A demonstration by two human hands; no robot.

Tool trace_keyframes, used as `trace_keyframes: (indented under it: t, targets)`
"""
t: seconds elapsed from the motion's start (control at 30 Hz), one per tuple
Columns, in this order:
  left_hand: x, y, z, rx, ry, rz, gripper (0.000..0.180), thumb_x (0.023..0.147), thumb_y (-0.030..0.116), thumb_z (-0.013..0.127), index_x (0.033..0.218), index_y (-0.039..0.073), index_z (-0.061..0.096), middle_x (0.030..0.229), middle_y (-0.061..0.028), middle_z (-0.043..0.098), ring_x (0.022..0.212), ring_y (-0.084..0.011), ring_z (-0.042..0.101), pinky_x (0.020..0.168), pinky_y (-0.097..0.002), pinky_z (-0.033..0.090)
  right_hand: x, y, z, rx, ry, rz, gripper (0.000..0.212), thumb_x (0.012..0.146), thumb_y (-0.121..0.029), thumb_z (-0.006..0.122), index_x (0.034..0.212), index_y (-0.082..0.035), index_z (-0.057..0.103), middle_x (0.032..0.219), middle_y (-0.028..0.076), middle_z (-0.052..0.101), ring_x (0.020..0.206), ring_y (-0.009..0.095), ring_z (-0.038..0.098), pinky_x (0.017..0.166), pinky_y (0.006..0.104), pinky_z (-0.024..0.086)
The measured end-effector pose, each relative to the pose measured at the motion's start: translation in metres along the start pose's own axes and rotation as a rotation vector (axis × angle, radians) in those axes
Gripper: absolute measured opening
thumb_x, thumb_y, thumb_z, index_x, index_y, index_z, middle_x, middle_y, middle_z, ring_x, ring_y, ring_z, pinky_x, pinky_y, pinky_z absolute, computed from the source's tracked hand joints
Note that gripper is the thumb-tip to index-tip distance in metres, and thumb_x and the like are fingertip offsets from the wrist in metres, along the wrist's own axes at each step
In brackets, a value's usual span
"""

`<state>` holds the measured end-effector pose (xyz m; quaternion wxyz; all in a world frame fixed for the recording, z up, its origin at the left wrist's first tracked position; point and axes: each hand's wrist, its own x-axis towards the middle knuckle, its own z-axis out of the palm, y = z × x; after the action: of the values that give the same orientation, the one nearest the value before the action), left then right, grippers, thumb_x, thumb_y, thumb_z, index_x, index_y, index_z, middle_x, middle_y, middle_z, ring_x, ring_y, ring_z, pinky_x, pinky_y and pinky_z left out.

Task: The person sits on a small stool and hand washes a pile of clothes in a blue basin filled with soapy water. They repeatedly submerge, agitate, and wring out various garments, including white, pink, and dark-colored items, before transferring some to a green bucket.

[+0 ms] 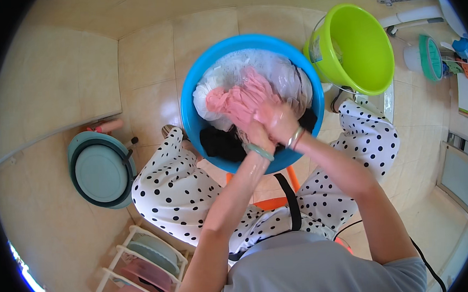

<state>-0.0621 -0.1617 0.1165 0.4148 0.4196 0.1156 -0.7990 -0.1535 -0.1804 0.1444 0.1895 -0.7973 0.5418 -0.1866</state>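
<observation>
My left hand (258,135) and my right hand (277,120) are pressed together over the near part of a blue basin (191,122), closed on a wet pink garment (240,101). The right hand is slightly smeared by motion and overlaps the left. Its far end spreads over white clothes (205,92) in sudsy water (247,58). Black cloth (220,143) lies in the basin beside my left hand, with more dark cloth by my right wrist. The fingers are partly hidden by the hands and the folds of the garment.
A lime green bucket (367,52) stands right of the basin. Left of my legs are stacked grey-green basins (100,173). A white rack (113,276) holding several basins stands at lower left. An orange stool (272,203) shows between my legs.
</observation>
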Motion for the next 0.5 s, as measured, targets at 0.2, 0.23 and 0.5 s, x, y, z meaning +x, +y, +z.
trace_keyframes:
  t: [0.2,0.23,0.5]
  targets:
    - [-0.006,-0.006,0.008,0.006,-0.102,0.013,0.032,0.095,0.025,0.043,0.121,0.007,0.048,0.119,-0.0131,0.055,0.111,-0.0292,0.054,0.095,-0.0429,0.045,0.001,0.006,-0.007,0.261,0.118,0.326,0.021,0.08,-0.018,0.061,0.087,0.001,0.054,0.073,0.025,0.057,0.069,0.042,0.058,0.06,0.0464,0.047]
    - [-0.008,0.004,0.008,-0.065,-0.189,-0.045,0.034,0.094,0.027,0.044,0.121,0.007,0.048,0.121,-0.0133,0.054,0.113,-0.0287,0.054,0.095,-0.0427,0.045,0.0,-0.01,-0.008,0.204,0.05,0.336,0.024,0.079,-0.017,0.061,0.096,-0.001,0.055,0.072,0.022,0.058,0.069,0.04,0.059,0.061,0.0448,0.047]
    - [0.01,-0.025,0.001,-0.051,-0.246,0.183,0.04,0.094,0.031,0.041,0.116,0.0,0.052,0.108,-0.0121,0.063,0.101,-0.0282,0.061,0.09,-0.0405,0.049,0.01,0.029,0.008,0.177,-0.038,0.357,0.015,0.085,-0.021,0.052,0.086,-0.005,0.054,0.074,0.019,0.061,0.066,0.038,0.062,0.059,0.0496,0.047]
